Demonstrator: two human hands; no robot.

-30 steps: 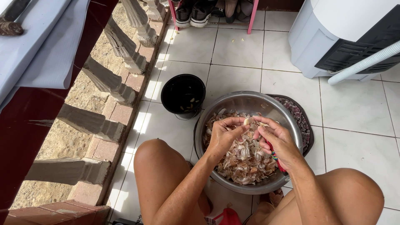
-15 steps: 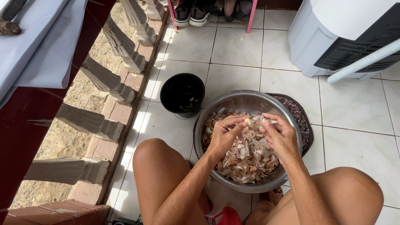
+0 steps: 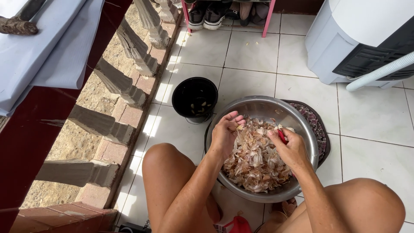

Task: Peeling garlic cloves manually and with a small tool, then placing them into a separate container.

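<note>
A large steel bowl (image 3: 258,105) sits on the tiled floor between my knees, heaped with papery garlic skins and cloves (image 3: 254,162). My left hand (image 3: 224,136) rests in the pile at the bowl's left side, fingers loosely curled with the tips raised; whether it holds a clove I cannot tell. My right hand (image 3: 290,149) is closed around a small red-handled tool (image 3: 281,136) above the right side of the pile. A small black bucket (image 3: 195,99) holding a few peeled cloves stands just left of the bowl.
A dark woven tray (image 3: 320,129) lies under the bowl's right side. A stone balustrade (image 3: 129,86) runs along the left. A white appliance with a hose (image 3: 366,43) stands at the upper right. Shoes on a pink rack (image 3: 215,15) are at the top. My bare knees frame the bowl.
Both hands were together over the middle of the pile; now they have drawn apart, the left toward the bowl's left side and the right slightly right.
</note>
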